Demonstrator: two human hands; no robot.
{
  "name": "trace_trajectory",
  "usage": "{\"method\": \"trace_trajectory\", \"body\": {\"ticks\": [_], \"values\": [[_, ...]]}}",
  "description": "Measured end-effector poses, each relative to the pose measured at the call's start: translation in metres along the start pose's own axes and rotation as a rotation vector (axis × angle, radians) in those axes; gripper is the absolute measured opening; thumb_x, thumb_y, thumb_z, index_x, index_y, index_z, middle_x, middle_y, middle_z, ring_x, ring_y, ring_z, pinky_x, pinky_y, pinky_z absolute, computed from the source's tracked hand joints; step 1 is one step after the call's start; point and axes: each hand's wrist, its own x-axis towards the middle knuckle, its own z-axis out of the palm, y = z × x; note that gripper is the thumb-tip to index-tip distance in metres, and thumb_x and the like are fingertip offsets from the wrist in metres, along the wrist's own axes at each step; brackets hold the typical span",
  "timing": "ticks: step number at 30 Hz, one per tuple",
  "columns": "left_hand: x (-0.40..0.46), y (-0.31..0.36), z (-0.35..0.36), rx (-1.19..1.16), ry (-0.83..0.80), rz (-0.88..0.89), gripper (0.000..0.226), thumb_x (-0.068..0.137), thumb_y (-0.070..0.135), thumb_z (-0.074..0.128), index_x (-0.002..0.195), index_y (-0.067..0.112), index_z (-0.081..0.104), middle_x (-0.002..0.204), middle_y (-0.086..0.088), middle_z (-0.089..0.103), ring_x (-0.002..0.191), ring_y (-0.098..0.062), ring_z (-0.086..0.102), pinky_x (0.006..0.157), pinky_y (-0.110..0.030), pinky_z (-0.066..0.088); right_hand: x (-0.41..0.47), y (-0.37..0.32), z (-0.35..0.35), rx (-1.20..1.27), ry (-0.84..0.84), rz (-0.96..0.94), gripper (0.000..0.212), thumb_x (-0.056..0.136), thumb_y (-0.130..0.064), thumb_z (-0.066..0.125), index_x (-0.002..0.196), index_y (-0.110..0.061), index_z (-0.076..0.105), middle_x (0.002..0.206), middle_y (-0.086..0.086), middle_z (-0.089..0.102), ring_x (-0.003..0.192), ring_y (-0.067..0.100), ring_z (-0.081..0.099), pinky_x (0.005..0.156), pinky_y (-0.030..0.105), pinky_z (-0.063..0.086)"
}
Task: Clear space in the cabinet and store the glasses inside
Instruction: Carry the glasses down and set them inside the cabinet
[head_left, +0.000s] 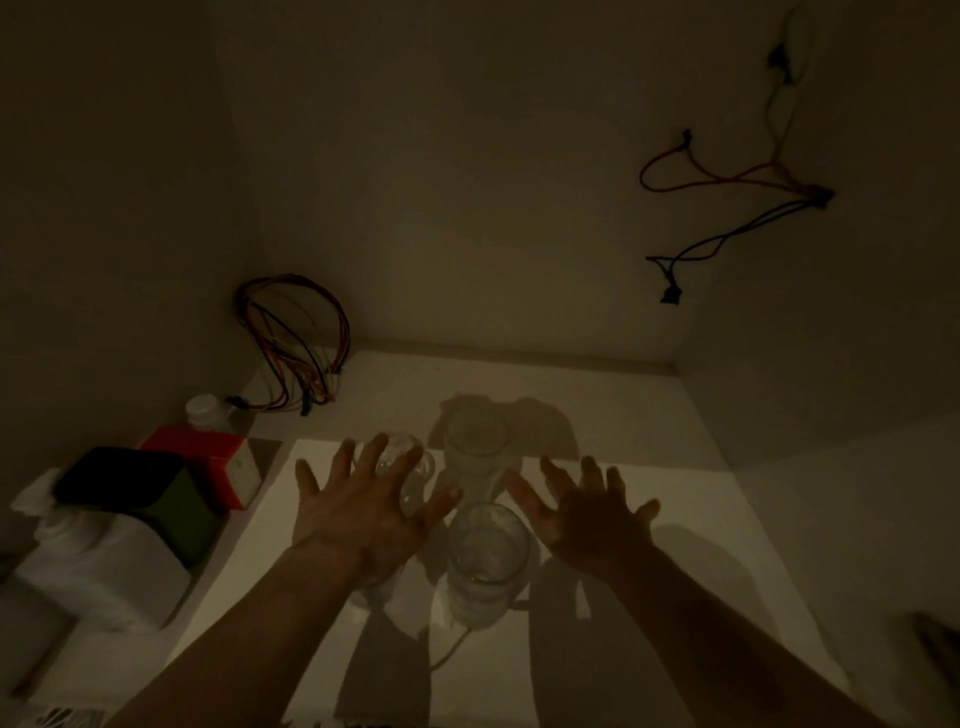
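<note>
inside the dim cabinet (519, 384), both the left hand (363, 512) and right hand (587, 519) are spread wide and hold nothing, with three glasses (488, 561) between and under them.

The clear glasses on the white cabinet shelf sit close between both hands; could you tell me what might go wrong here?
1. The spread left hand hovers over the far-left clear glass; a bump could topple it.
2. The nearest clear glass and the rear one stand close; they might clink.
3. Dim light hides transparent rims.
</note>
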Motion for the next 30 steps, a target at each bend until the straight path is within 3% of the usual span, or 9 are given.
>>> {"method": "trace_trajectory", "body": {"ticks": [6,12,17,25,30], "values": [[-0.004,0.001,-0.009,0.062,-0.06,-0.029,0.115,0.052,0.098,-0.013,0.154,0.049,0.007,0.167,0.009,0.002,0.151,-0.026,0.001,0.116,-0.066,0.002,-0.018,-0.019,-0.019,-0.013,-0.022,-0.022,0.115,0.055,-0.106,-0.007,0.156,-0.053,0.014,0.173,0.003,0.004,0.157,0.036,0.0,0.111,0.078,-0.008],[-0.002,0.011,-0.023,0.072,-0.052,-0.003,0.108,0.059,0.099,-0.005,0.154,0.049,0.003,0.166,0.01,0.001,0.152,-0.026,-0.001,0.115,-0.068,0.001,-0.023,-0.021,-0.036,-0.083,-0.028,-0.038,0.111,0.06,-0.103,-0.006,0.157,-0.051,0.009,0.173,0.003,-0.001,0.157,0.036,-0.003,0.112,0.078,-0.008],[-0.005,0.017,-0.028,0.072,-0.036,-0.003,0.111,0.057,0.099,-0.007,0.154,0.048,0.006,0.166,0.009,0.006,0.151,-0.025,0.003,0.115,-0.067,0.003,-0.029,-0.017,-0.041,-0.075,0.014,-0.036,0.112,0.06,-0.104,-0.006,0.156,-0.051,0.015,0.173,0.003,0.005,0.157,0.035,0.001,0.111,0.078,-0.006],[-0.055,0.038,-0.052,0.098,-0.163,0.003,0.107,0.058,0.1,-0.007,0.152,0.05,0.007,0.166,0.008,0.01,0.149,-0.026,0.014,0.115,-0.066,0.008,-0.089,-0.011,-0.076,-0.049,-0.153,0.009,0.107,0.065,-0.101,-0.003,0.158,-0.048,0.008,0.172,0.005,0.004,0.156,0.038,0.001,0.112,0.077,-0.001],[-0.113,0.061,-0.092,0.06,-0.279,0.031,0.103,0.064,0.099,-0.001,0.153,0.048,0.009,0.165,0.008,0.013,0.148,-0.025,0.016,0.115,-0.066,0.009,-0.158,0.002,-0.12,-0.038,-0.261,0.021,0.091,0.079,-0.093,0.006,0.158,-0.047,0.012,0.171,0.005,0.009,0.155,0.04,0.006,0.113,0.078,0.005]]}}
